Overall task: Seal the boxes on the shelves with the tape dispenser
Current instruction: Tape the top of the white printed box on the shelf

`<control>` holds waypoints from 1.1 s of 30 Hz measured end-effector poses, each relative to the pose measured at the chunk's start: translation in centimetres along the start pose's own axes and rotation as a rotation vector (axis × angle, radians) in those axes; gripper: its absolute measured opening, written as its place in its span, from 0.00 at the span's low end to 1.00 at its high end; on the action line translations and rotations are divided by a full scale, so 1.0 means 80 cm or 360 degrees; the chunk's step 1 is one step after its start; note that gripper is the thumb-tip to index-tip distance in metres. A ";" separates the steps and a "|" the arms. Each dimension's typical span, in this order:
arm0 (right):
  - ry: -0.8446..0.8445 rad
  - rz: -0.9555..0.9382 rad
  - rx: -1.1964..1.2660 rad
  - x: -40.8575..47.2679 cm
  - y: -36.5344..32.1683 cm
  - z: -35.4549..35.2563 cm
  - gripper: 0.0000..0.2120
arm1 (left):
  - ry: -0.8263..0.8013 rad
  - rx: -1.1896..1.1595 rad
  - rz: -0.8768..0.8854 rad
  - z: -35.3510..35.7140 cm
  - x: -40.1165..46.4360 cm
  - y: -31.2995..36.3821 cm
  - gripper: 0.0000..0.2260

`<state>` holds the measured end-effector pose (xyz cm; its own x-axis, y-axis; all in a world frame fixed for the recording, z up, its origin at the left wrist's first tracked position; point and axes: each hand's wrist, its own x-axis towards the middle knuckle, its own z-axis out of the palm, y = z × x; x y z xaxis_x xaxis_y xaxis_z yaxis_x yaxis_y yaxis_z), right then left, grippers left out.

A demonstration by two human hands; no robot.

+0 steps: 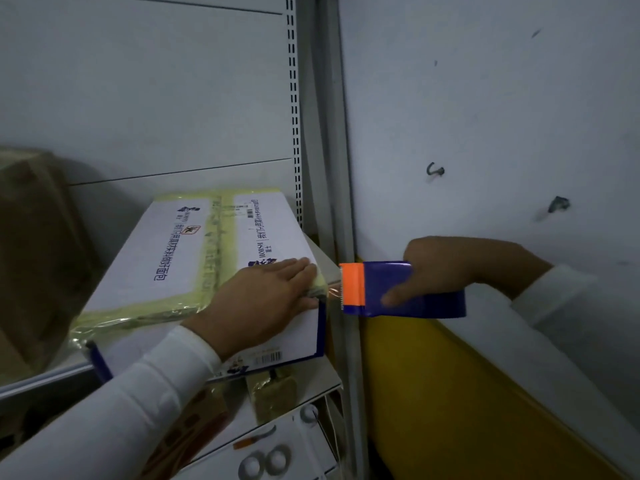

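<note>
The left hand (266, 299) is laid flat, palm down, with the fingers straight and close together and pointed to the right; the fingertips reach an edge and are pressed there. Its forearm, in a white sleeve, is stretched up from the lower left. The right hand (446, 268) is brought in from the right, also white-sleeved, with the wrist bent. Its fingers are curled round a dispenser (398, 289), and one finger is laid along its side.
</note>
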<state>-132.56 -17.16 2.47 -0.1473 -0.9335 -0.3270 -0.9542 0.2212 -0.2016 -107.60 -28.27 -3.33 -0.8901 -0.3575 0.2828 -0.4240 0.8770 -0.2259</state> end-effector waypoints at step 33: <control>0.0632 0.0251 0.0388 0.021 0.033 0.033 0.25 | -0.0158 -0.0112 0.0030 0.007 0.082 0.024 0.14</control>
<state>-134.61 -17.37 -1.03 -0.4185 -0.9082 -0.0034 -0.8303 0.3841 -0.4038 -114.35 -29.11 -2.40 -0.9114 -0.3677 0.1847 -0.3974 0.9029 -0.1636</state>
